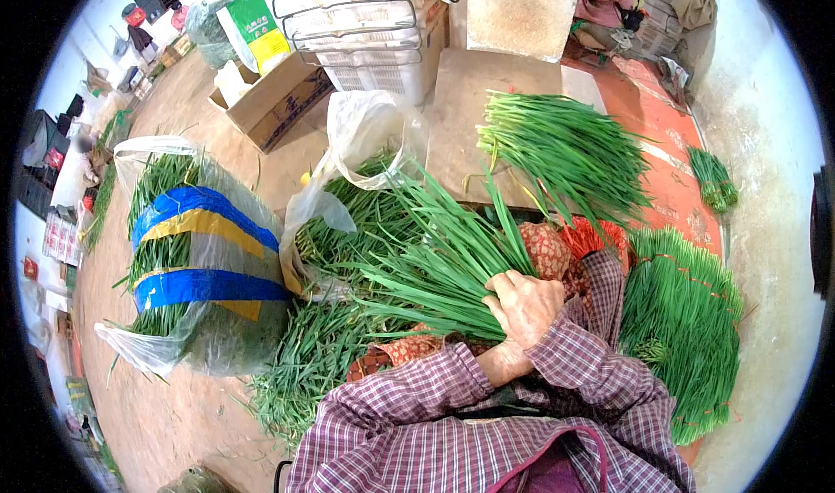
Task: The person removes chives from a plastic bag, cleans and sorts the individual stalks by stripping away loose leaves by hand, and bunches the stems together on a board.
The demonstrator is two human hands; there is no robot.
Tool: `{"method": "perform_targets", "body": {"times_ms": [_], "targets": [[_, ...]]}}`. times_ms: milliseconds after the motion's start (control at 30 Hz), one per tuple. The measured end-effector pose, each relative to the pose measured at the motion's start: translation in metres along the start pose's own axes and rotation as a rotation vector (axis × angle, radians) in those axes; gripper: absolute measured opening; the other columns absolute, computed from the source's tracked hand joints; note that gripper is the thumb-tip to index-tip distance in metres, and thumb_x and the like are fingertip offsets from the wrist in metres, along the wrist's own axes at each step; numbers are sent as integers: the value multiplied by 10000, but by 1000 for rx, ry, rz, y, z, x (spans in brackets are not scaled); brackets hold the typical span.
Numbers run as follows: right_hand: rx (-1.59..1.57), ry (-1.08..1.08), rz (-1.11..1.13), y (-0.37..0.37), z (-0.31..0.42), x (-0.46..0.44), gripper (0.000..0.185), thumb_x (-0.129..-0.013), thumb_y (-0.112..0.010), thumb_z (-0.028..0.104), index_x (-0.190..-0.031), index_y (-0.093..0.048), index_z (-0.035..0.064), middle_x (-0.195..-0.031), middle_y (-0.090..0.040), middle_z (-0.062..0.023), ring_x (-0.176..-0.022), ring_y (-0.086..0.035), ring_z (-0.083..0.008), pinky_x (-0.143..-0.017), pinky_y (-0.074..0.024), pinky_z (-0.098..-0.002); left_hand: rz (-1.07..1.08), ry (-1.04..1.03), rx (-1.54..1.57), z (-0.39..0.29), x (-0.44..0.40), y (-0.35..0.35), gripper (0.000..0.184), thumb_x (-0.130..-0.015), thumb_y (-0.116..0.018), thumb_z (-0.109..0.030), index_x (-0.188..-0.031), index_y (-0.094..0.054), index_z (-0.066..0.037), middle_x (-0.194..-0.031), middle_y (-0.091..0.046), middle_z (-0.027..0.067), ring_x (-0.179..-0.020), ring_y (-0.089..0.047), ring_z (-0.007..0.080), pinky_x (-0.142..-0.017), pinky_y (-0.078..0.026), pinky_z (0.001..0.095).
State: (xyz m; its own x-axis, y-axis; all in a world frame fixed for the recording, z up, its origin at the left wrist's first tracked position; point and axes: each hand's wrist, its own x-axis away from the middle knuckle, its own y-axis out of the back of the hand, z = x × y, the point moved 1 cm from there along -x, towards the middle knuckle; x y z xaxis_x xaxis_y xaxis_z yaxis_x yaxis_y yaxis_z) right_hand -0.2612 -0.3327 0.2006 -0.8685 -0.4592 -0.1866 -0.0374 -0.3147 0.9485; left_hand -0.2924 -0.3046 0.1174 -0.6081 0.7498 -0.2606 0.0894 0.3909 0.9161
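A loose bunch of garlic chives (435, 262) lies across my lap, its green tips fanned out to the left. My right hand (529, 304) is closed around the stalks near the right end of the bunch. Beneath it, crossed under the right wrist, is my left hand (503, 362); only its wrist and back show, and its fingers are hidden by my right hand. A pile of loose chive leaves (326, 367) spreads beside my left knee. Red ties (594, 236) lie just beyond my right hand.
Ahead, a neat heap of chives (561, 149) rests on a board (452, 101). Tied bundles (683, 328) stand at my right by the wall (774, 232). To the left is a stuffed plastic bag (235, 341). Farther off are a cardboard box (283, 101) and stacked white crates (365, 36).
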Motion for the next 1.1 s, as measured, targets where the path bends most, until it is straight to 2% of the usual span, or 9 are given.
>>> {"method": "perform_targets", "body": {"times_ms": [233, 433, 567, 700, 800, 933, 1000, 1067, 1100], "targets": [[-114, -18, -2, 5, -3, -1, 144, -764, -693, 233, -800, -610, 121, -724, -611, -26, -645, -634, -234, -534, -479, -378, -11, 33, 82, -1, 1, 5, 614, -947, -408, -398, -1399, -194, -41, -1404, -258, 216, -1327, -238, 342, -1097, -248, 421], [-230, 10, -33, 14, -6, 4, 133, -756, -692, 207, -808, -608, 118, -758, -598, -16, -661, -623, -221, -543, -485, -349, -36, 110, 328, -2, 0, 12, 643, -948, -407, -415, -1413, -165, -41, -1424, -231, 226, -1343, -215, 353, -1108, -232, 431], [-284, 13, -35, 18, -6, 7, 119, -756, -681, 168, -817, -598, 108, -781, -598, -25, -693, -629, -226, -563, -495, -351, -71, 227, 739, -2, 0, 18, 663, -950, -407, -426, -1422, -145, -41, -1438, -214, 233, -1353, -199, 360, -1116, -222, 438], [-302, 50, -57, 11, -7, 10, 131, -759, -675, 151, -842, -587, 102, -800, -607, -33, -709, -632, -242, -574, -500, -359, -129, 395, 1402, -7, 1, 20, 683, -951, -406, -437, -1432, -125, -42, -1451, -197, 239, -1363, -184, 367, -1123, -212, 444], [-323, 65, -130, 6, -8, 11, 157, -768, -685, 176, -862, -567, 132, -767, -590, -14, -676, -629, -218, -521, -479, -351, -194, 492, 1829, -9, 2, 21, 699, -952, -406, -446, -1439, -110, -42, -1461, -184, 244, -1371, -172, 373, -1128, -204, 449], [-584, 16, -79, 9, -13, 14, 191, -771, -676, 107, -894, -546, 41, -796, -621, -81, -701, -637, -254, -580, -483, -336, -272, 549, 2165, -10, 6, 23, 719, -953, -405, -457, -1449, -90, -42, -1474, -166, 251, -1381, -157, 380, -1136, -194, 456], [-1021, -166, 205, 18, -11, 16, 159, -804, -641, 94, -913, -557, 13, -777, -608, -87, -705, -628, -228, -626, -485, -309, -293, 555, 2257, -10, 9, 24, 730, -953, -405, -463, -1454, -81, -42, -1481, -157, 254, -1386, -149, 384, -1139, -189, 459], [-1137, -93, 289, 26, -1, 15, 171, -862, -615, 158, -929, -590, 3, -817, -637, -102, -804, -626, -220, -742, -480, -333, -316, 558, 2327, -10, 14, 26, 740, -954, -405, -468, -1458, -71, -42, -1487, -149, 258, -1391, -142, 387, -1143, -184, 462], [-1028, 102, 384, 41, 9, 14, 188, -865, -617, 184, -943, -602, 14, -836, -644, -104, -818, -629, -225, -752, -480, -336, -314, 553, 2351, -12, 16, 27, 745, -954, -405, -471, -1461, -66, -42, -1491, -144, 259, -1394, -138, 389, -1145, -181, 464]]}}
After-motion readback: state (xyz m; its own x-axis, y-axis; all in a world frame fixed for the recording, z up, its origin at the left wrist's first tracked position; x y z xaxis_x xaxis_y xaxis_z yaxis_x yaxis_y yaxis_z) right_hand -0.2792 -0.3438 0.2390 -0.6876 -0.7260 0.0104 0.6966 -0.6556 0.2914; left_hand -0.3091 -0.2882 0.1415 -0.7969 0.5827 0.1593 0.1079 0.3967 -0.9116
